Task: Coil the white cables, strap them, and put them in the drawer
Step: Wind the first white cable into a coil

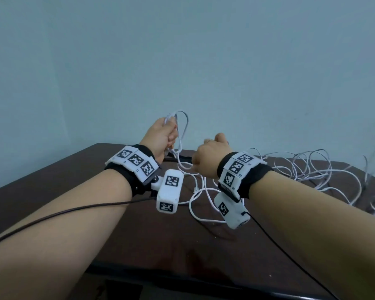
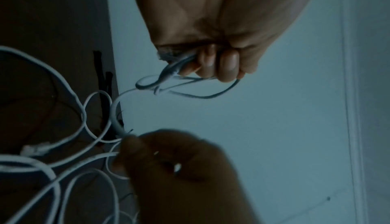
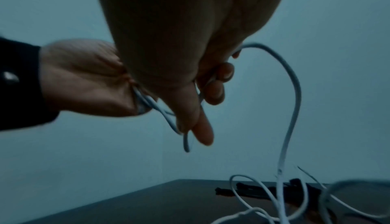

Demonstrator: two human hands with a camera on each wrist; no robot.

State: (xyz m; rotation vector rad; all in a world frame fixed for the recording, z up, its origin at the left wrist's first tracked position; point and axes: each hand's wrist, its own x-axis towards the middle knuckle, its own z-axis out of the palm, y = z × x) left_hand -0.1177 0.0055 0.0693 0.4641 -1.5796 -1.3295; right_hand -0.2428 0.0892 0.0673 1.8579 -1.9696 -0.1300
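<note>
My left hand (image 1: 163, 135) is raised above the table's far edge and grips a small bundle of white cable loops (image 1: 180, 126); in the left wrist view its fingers (image 2: 219, 64) curl round the loops (image 2: 190, 87). To its right, my right hand (image 1: 208, 155) is closed on the same cable's running length, which drops in a curve (image 3: 293, 111) to the table. The right hand's fingers (image 3: 219, 84) wrap the cable close beside the left hand (image 3: 84, 81). More white cable (image 1: 312, 172) lies tangled on the table at the right. No drawer can be made out.
The dark brown table (image 1: 74, 185) stands against a pale blue wall. Black straps (image 1: 178, 158) lie near its far edge, under my hands. Thin black leads run from both wrist cameras towards me. The table's front edge (image 1: 182, 276) is close below.
</note>
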